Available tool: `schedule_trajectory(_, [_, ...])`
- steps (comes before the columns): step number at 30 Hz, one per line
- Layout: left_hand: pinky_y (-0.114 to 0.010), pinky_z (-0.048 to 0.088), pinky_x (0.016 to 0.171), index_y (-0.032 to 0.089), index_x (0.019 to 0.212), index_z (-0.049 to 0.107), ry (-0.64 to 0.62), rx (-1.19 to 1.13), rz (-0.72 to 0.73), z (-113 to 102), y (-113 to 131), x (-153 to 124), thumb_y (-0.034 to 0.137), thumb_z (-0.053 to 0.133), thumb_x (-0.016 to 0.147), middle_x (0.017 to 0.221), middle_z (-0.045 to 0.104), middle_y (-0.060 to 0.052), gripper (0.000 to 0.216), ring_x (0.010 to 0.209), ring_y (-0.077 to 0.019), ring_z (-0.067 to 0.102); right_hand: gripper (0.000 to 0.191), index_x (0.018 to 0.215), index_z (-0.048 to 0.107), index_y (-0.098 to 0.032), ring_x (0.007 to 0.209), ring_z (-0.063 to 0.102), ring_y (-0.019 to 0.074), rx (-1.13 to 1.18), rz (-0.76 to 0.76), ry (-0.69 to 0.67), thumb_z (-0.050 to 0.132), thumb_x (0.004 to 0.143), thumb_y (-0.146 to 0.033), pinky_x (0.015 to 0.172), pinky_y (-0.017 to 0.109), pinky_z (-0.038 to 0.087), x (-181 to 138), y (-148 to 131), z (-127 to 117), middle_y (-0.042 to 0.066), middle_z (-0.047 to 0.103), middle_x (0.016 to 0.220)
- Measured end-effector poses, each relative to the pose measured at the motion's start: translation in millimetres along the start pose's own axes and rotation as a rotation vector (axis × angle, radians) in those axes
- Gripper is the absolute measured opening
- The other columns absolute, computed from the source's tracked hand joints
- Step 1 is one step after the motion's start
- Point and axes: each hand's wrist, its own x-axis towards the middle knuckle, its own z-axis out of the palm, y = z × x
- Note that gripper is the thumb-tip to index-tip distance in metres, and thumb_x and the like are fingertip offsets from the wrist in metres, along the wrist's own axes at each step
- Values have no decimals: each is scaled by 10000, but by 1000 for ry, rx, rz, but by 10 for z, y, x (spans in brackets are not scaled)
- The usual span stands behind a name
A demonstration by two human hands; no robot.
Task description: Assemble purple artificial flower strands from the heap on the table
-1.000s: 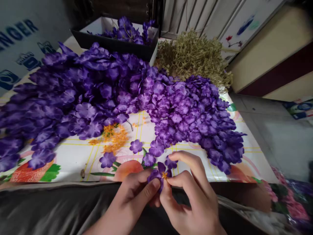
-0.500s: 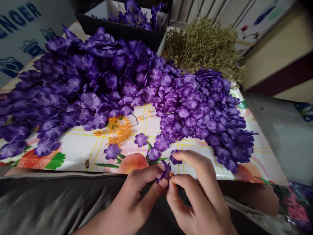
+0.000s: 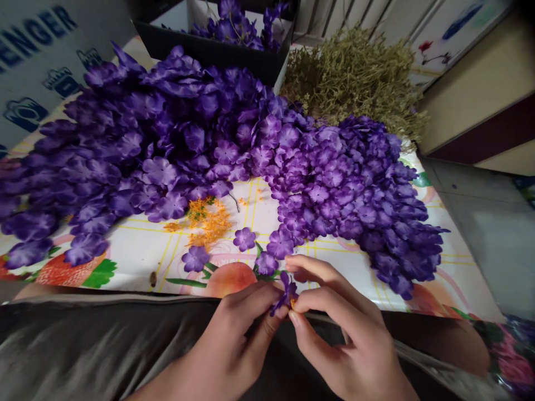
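Note:
My left hand (image 3: 234,340) and my right hand (image 3: 334,328) meet at the near table edge. Both pinch one small purple fabric flower (image 3: 286,291) with an orange centre piece between thumbs and forefingers. Just beyond them lie loose purple flowers (image 3: 244,239) and a little heap of orange stamen pieces (image 3: 204,220) on the fruit-print tablecloth (image 3: 134,256). A large pile of purple petals (image 3: 167,133) fills the left and middle of the table. A second purple pile (image 3: 355,189) spreads on the right.
A black-sided box (image 3: 217,50) with more purple flowers stands at the back. A heap of dry olive-green sprigs (image 3: 355,78) lies at the back right. Grey cloth (image 3: 83,345) covers my lap. A bag of pink and purple flowers (image 3: 510,356) sits at the lower right.
The flower between my fingers has turned from face-up to edge-on, and my fingertips have closed tighter around its orange centre. The view has shifted slightly downward.

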Motion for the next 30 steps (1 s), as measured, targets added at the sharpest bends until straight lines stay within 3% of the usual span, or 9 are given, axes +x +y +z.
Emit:
schedule_trajectory(6, [-107,456,684,202,857,534,32,10,-10,9,25,-13,33,514,868,782,613,53,171,698,-68,577,241,884,542,-204,1087,580,130,89,28,-6,548,770,8,952,202,430,-9,2,20,44,617,1127])
schedule_trajectory(11, [-102,458,679,204,844,556,59,14,-29,-7,34,-19,29,524,856,760,614,56,178,685,-63,583,168,862,566,-236,1087,588,161,199,155,-44,588,797,-83,931,231,463,-21,-47,-9,22,600,1167])
schedule_trajectory(15, [-118,462,678,210,859,583,66,-13,-39,-11,32,-12,29,523,855,763,632,49,191,704,-74,600,123,859,565,-224,952,629,171,316,215,-59,531,840,-107,796,246,528,-7,-61,-17,41,621,1003])
schedule_trajectory(21, [-159,452,658,183,837,598,44,-48,-94,5,39,-5,66,512,875,765,640,16,150,680,-89,580,172,915,558,-218,917,628,189,376,159,68,528,839,-67,702,245,563,-18,-12,43,62,617,924])
schedule_trajectory(26, [-159,428,596,180,751,556,49,-54,-67,-9,45,-8,67,507,872,682,585,25,172,611,-88,533,152,898,581,-225,779,628,155,428,166,36,585,828,-91,637,213,557,6,12,55,28,613,833])
schedule_trajectory(30, [-148,425,610,176,779,550,46,-53,-39,-12,34,1,54,507,873,710,601,24,160,633,-83,543,212,960,583,-241,786,634,158,323,115,24,598,817,-85,660,206,554,18,26,41,17,632,823])
